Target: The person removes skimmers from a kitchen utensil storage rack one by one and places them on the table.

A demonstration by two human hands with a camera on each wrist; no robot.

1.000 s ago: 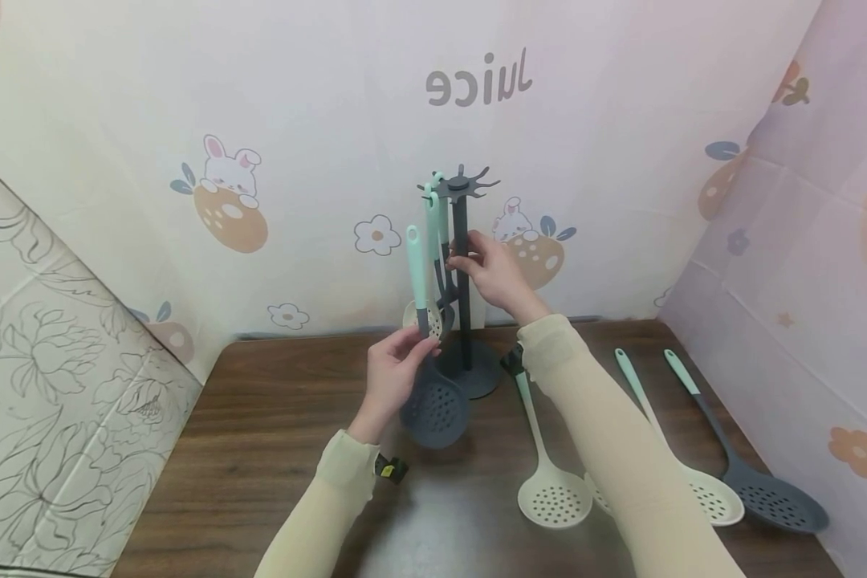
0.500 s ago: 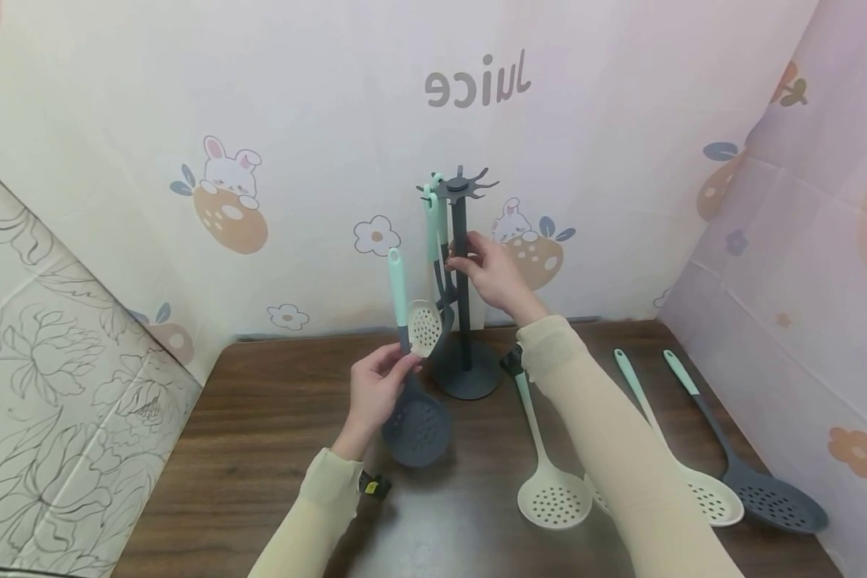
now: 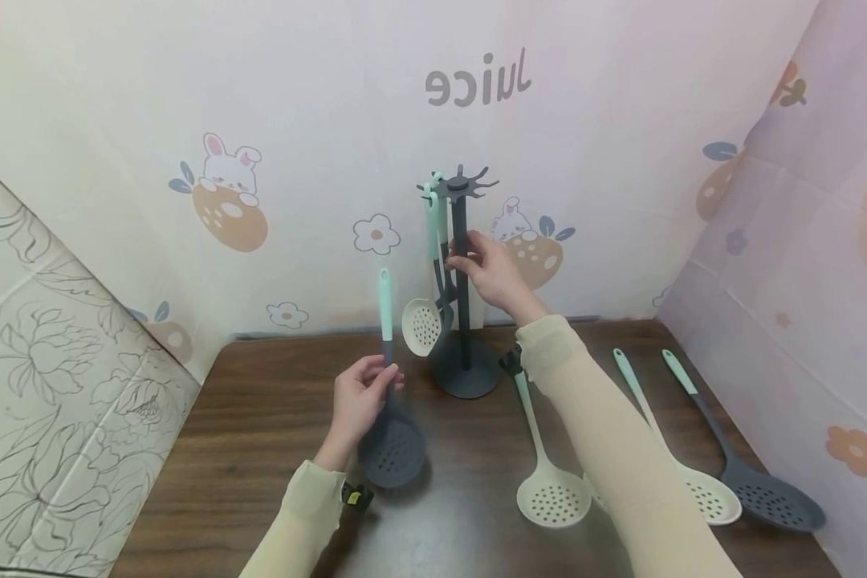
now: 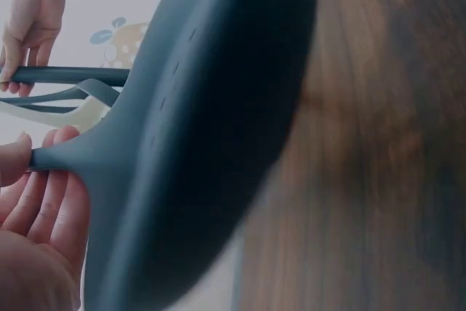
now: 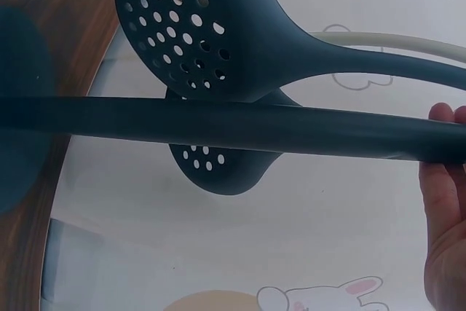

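My left hand (image 3: 357, 397) pinches the dark grey neck of a skimmer (image 3: 392, 455) with a mint handle tip pointing up and its perforated bowl low over the table. In the left wrist view, the skimmer's bowl (image 4: 182, 129) fills the middle, with thumb and fingers around its neck. My right hand (image 3: 494, 273) grips the dark post of a utensil stand (image 3: 464, 321); the right wrist view shows fingertips around the post (image 5: 306, 127). On the stand's left side hang a white slotted spoon (image 3: 422, 327) and dark utensils, among them a perforated one (image 5: 193, 20).
On the right of the wooden table (image 3: 260, 449) lie a white skimmer (image 3: 554, 495), another white one (image 3: 711, 498) partly under my right sleeve, and a dark grey skimmer (image 3: 776, 498). A printed cloth (image 3: 318, 160) stands behind the table's back edge.
My left hand has moved left and toward me, carrying the dark grey skimmer away from the stand. The white slotted spoon shows more fully. My right hand keeps its hold on the post.
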